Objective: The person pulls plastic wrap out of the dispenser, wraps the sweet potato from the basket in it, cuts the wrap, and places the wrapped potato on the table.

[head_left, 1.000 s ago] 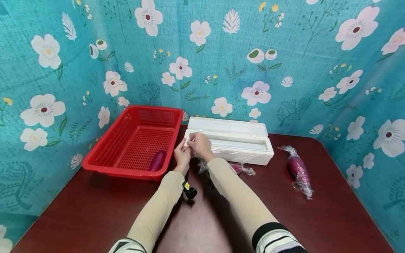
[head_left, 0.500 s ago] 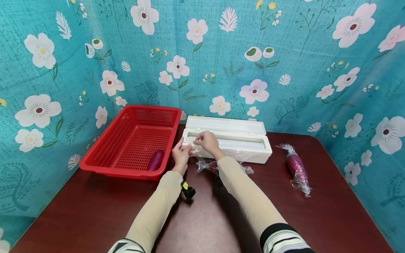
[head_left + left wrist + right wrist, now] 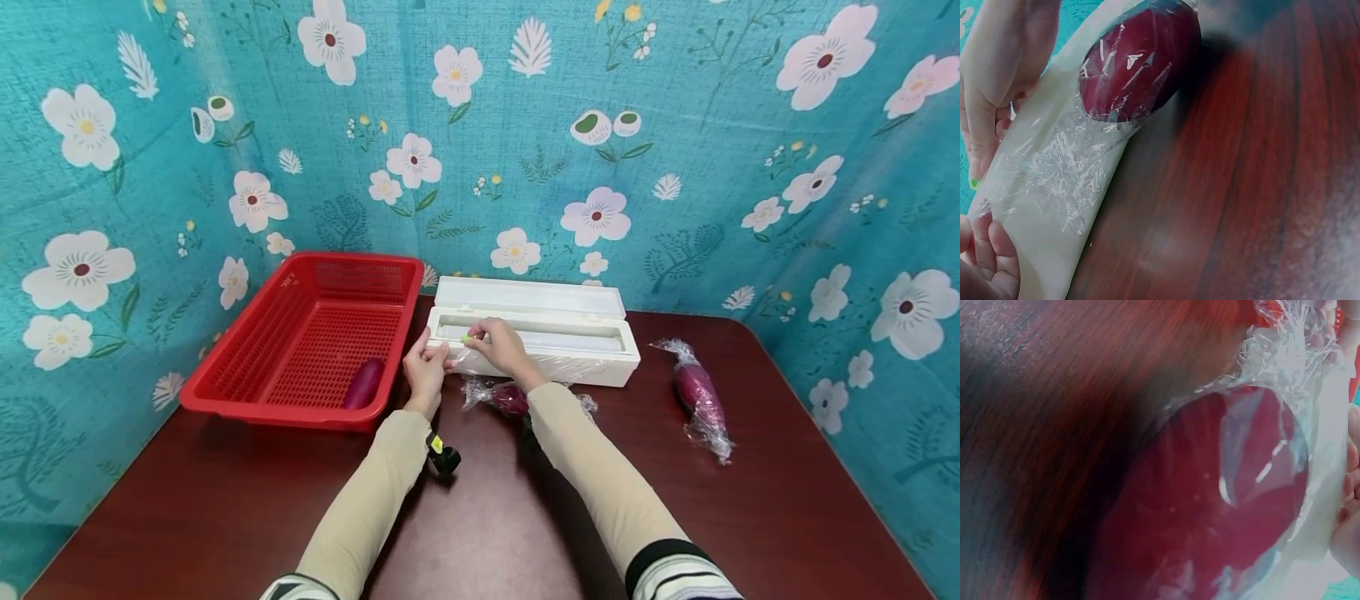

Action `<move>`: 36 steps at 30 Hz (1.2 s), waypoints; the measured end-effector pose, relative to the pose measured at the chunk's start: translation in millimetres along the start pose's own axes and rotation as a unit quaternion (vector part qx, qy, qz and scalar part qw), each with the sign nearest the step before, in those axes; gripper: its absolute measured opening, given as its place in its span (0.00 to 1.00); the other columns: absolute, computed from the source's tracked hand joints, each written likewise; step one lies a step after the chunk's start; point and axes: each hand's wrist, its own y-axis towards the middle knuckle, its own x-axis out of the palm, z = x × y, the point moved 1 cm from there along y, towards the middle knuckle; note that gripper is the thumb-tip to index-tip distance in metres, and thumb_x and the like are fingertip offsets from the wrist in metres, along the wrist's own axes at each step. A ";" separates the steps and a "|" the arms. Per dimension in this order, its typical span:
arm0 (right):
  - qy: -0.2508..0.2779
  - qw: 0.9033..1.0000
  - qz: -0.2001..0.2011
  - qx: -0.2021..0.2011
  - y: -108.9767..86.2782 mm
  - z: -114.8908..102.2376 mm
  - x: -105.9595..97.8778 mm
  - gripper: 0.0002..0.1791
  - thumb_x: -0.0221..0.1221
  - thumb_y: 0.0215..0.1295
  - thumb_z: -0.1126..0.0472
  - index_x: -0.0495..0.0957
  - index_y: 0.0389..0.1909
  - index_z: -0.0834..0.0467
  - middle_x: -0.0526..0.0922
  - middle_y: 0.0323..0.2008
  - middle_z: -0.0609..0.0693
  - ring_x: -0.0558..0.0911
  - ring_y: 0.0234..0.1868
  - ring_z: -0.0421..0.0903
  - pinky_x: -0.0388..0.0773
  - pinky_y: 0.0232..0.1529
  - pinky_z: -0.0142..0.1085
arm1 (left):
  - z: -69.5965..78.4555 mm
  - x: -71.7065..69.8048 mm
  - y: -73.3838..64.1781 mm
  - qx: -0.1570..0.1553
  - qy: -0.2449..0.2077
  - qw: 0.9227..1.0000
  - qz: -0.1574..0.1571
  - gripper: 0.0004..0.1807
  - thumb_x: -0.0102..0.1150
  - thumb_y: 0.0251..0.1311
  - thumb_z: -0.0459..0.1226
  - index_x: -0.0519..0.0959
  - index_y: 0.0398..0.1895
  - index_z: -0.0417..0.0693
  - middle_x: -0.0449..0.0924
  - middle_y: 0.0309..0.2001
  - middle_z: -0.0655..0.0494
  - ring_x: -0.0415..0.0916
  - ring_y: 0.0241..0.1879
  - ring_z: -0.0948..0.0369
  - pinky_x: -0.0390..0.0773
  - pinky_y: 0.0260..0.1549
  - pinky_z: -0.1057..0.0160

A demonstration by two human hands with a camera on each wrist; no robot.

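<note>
Produce bundle [image 3: 510, 400], purple, film-wrapped: before white box [image 3: 588, 367]. Left hand [image 3: 426, 375]: thumb and fingers gripping the box's left front edge. Right hand [image 3: 501, 344]: fingertips pinching small green piece [image 3: 467, 338] at front rim. Step, as judged: cutting film [image 3: 1063, 165]; next move calls for steady travel along the rim.
</note>
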 end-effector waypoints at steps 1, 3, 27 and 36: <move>0.004 1.000 0.003 -0.004 0.0 0.5 -0.3 0.06 0.62 0.54 0.62 0.80 0.30 0.62 0.78 0.27 0.51 0.74 0.28 0.45 0.70 0.30 0.35 | 0.0 0.7 0.2 0.001 -0.001 1.000 0.001 0.28 0.54 0.54 0.23 0.66 0.60 0.39 0.74 0.19 0.50 0.72 0.11 0.66 0.74 0.14 0.69; 0.016 1.000 0.005 -0.006 0.0 1.5 -2.1 0.06 0.62 0.53 0.64 0.80 0.29 0.63 0.79 0.27 0.52 0.75 0.29 0.46 0.71 0.32 0.36 | -0.2 2.5 0.2 0.003 -0.003 1.000 0.005 0.27 0.54 0.53 0.23 0.67 0.59 0.39 0.75 0.20 0.49 0.71 0.11 0.66 0.74 0.14 0.69; 0.003 0.998 -0.031 0.057 -37.5 49.0 -72.6 0.05 0.63 0.51 0.66 0.81 0.27 0.65 0.79 0.22 0.50 0.66 0.21 0.42 0.63 0.24 0.34 | 1.3 -5.2 1.4 0.025 0.019 0.999 0.032 0.25 0.56 0.52 0.22 0.68 0.56 0.35 0.75 0.17 0.53 0.71 0.09 0.66 0.74 0.13 0.69; -0.003 0.999 -0.013 0.048 -56.8 70.4 -100.9 0.06 0.63 0.51 0.67 0.80 0.26 0.68 0.78 0.22 0.53 0.68 0.22 0.43 0.64 0.24 0.35 | 5.0 1.9 -3.0 0.021 0.035 0.999 0.024 0.25 0.56 0.51 0.23 0.69 0.56 0.34 0.75 0.18 0.52 0.72 0.10 0.66 0.76 0.16 0.66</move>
